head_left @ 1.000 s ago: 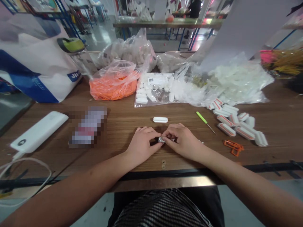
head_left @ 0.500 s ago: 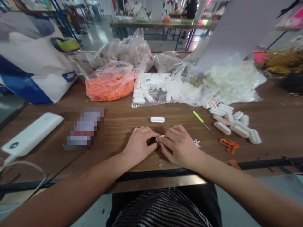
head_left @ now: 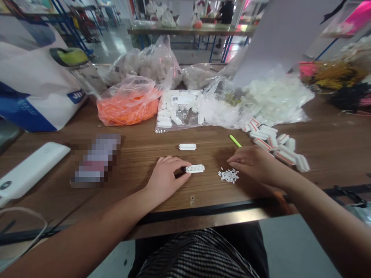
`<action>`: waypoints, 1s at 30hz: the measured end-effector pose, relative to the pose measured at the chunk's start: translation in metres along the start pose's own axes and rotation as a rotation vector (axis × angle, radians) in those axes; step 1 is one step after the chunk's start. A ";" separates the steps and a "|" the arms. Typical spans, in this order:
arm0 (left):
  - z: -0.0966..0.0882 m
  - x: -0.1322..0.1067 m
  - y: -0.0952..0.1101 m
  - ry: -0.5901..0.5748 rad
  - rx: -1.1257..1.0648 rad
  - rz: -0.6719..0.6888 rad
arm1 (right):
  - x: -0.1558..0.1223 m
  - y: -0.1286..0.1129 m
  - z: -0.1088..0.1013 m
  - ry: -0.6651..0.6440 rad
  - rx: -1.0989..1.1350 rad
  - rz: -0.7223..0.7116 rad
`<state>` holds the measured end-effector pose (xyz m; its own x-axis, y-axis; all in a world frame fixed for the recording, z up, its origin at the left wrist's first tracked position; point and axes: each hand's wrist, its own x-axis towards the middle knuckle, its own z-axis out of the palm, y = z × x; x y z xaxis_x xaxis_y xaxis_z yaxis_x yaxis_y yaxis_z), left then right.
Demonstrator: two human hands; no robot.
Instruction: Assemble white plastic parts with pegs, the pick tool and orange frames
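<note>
My left hand [head_left: 166,178] rests on the wooden table [head_left: 139,195] and pinches the left end of a small white connector block [head_left: 194,168] with rows of holes. My right hand [head_left: 255,164] lies palm down to the right, apart from the block, fingers loosely stretched with nothing visible in them. A little heap of tiny white pieces [head_left: 228,175] sits just in front of its fingertips. A green-handled pick [head_left: 235,141] pokes out from behind that hand. Another white block [head_left: 187,146] lies alone further back.
Bags line the back: orange parts [head_left: 127,108], a flat clear bag of white parts [head_left: 176,110], a big clear bag [head_left: 272,96]. White and red-striped pieces [head_left: 275,141] are heaped at right. A white power bank [head_left: 29,170] and a blue-white bag [head_left: 34,88] are at left.
My right hand has let go of the block and moved right, uncovering the tiny white pieces. My left hand still holds the block, now lying flat. The view has shifted slightly right.
</note>
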<state>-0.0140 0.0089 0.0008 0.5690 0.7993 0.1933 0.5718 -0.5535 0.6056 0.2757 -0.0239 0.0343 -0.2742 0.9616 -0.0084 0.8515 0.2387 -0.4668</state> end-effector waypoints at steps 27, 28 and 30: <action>-0.002 0.001 0.003 -0.003 -0.023 -0.010 | 0.022 -0.006 0.001 -0.196 0.126 0.083; -0.001 0.001 0.003 -0.003 -0.022 -0.009 | 0.022 -0.008 0.001 -0.181 0.142 0.064; -0.001 0.001 0.002 -0.002 -0.020 -0.006 | 0.022 -0.012 0.004 -0.171 0.155 0.012</action>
<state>-0.0127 0.0087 0.0031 0.5669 0.8021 0.1876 0.5634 -0.5437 0.6221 0.2579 -0.0061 0.0362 -0.3476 0.9242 -0.1584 0.7801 0.1913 -0.5957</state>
